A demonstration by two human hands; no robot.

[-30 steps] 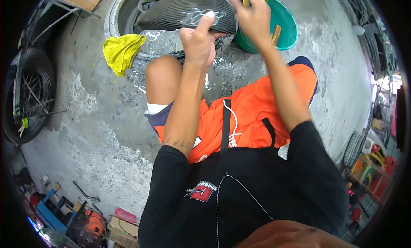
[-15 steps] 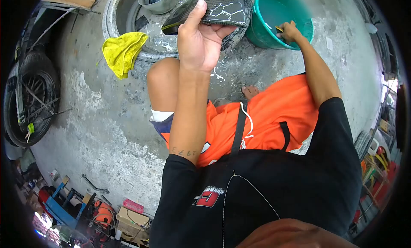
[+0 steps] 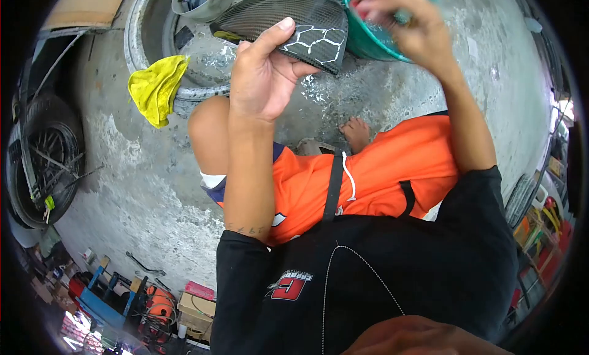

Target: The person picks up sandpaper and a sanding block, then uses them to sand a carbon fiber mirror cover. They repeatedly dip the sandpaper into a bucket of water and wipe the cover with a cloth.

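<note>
A curved carbon-fibre panel [image 3: 276,11] with white hexagon lines on its near end rests in my left hand [image 3: 261,79]. The thumb lies on its upper face and the fingers are underneath. My right hand [image 3: 417,27], blurred by motion, is raised over the teal bucket [image 3: 374,45], with its fingers curled. A spot of red shows at its fingertips, too smeared to name. The bucket is partly hidden behind this hand.
A yellow cloth [image 3: 158,88] drapes over the rim of an old tyre [image 3: 138,33] on the concrete floor. Inside the tyre stands a grey tub [image 3: 205,7]. A spoked wheel [image 3: 46,159] is at the left. Tools and a cardboard box [image 3: 196,309] lie lower left.
My right hand has risen out of the bucket and moved up, towards the panel. My left hand has shifted left and slightly down, tilting the panel so more of its top shows.
</note>
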